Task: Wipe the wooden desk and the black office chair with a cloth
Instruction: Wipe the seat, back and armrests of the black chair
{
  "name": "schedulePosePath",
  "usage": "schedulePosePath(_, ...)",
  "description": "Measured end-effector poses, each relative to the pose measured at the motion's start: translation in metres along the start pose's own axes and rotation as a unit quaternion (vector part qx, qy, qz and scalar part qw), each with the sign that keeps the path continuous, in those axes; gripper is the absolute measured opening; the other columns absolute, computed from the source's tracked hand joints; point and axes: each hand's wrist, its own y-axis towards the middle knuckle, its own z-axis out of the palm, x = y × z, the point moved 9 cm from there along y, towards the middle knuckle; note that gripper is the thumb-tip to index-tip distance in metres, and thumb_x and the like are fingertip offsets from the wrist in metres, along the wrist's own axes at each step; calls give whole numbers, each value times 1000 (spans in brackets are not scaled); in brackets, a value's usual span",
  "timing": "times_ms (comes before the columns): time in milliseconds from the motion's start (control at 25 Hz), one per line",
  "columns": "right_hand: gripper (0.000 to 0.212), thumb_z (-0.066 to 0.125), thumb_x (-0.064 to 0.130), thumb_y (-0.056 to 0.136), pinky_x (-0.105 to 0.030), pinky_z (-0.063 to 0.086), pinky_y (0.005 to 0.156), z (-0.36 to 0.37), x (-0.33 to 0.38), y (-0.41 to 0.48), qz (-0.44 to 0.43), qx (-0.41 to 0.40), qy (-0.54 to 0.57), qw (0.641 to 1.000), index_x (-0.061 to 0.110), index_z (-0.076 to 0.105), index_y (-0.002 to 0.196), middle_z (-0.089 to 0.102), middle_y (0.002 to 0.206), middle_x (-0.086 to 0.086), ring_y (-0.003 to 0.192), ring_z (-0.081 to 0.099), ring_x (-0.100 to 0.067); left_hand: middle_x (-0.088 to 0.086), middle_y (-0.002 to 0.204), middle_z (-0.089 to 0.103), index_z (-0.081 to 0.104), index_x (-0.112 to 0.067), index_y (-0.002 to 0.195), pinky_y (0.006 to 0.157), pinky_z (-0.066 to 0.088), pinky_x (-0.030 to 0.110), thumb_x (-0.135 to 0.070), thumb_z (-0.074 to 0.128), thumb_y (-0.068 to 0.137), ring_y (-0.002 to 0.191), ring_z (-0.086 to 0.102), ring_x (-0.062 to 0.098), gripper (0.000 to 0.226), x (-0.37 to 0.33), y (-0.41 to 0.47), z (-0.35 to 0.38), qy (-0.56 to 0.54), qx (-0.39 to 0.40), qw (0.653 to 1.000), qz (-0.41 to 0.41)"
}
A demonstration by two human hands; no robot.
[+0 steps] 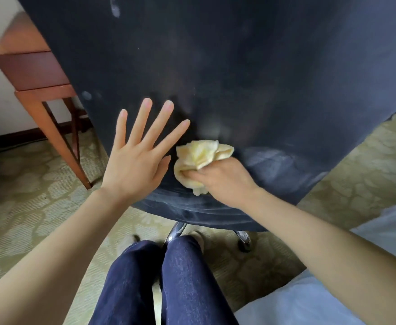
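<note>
The left hand [136, 160], fingers spread flat, braces the black upholstered office chair [239, 78] so it cannot swivel, while the right hand [225, 180] grips the crumpled pale-yellow cloth [200, 158] against its lower back, wiping beside the wooden desk [32, 73].

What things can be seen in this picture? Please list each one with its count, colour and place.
chair: one, black, fills the middle and top
base: one, chrome, under the chair, mostly hidden
cloth: one, pale yellow, bunched against the lower part of the chair
desk: one, brown wood, upper left, beside the chair
carpet: one, green-beige with a pattern, covers the floor
bedding: one, white, lower right
left hand: one, spread flat at the chair, left of the cloth
right hand: one, grips the cloth
legs: two, in dark blue trousers, bottom middle
</note>
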Motion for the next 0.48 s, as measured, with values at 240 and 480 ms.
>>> schedulePosePath(240, 48, 49, 16, 91, -33, 22, 112, 99, 45, -41, -29, 281, -63, 957, 12, 42, 138, 49, 139, -4, 131, 40, -21, 0, 159, 5, 12, -25, 152, 115, -1, 52, -10, 57, 83, 146, 3, 30, 84, -10, 12, -21, -22, -13, 998, 62)
schedulePosePath(480, 58, 83, 4, 54, -26, 52, 73, 56, 1, -98, 8, 262, -24, 965, 17, 68, 109, 71, 89, -4, 83, 68, -18, 2, 159, 11, 11, -23, 152, 113, -2, 57, -12, 58, 79, 147, 6, 28, 88, -17, 24, -20, -16, -2, 999, 45)
